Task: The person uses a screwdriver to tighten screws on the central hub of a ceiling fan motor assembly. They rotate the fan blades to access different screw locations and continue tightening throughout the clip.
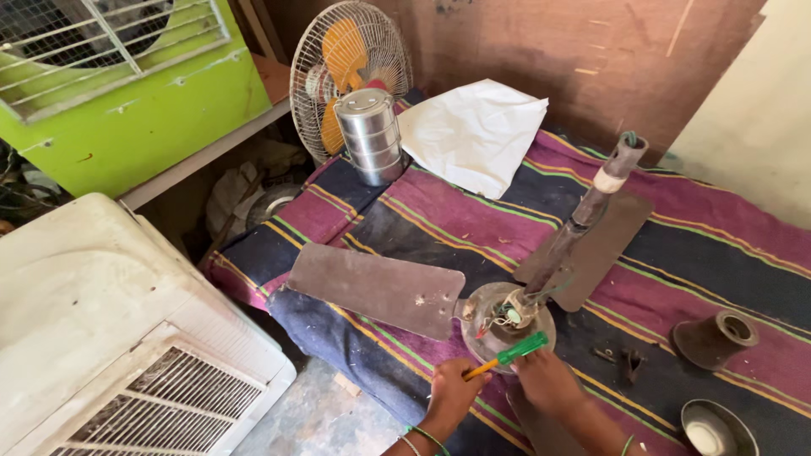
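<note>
— What's cut off? 
— A third fan blade, hidden beneath the right hand. Both hands' fingers close on the green-handled screwdriver, beside the dusty brown ceiling fan's round motor hub on the striped bed. 
— Containers? 
— Stacked steel tiffin, shut; contents unseen.

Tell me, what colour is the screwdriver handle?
Green: the screwdriver has a green handle and yellow shaft, seen in the head view.

Steel tiffin carrier, table fan, white cloth
</note>
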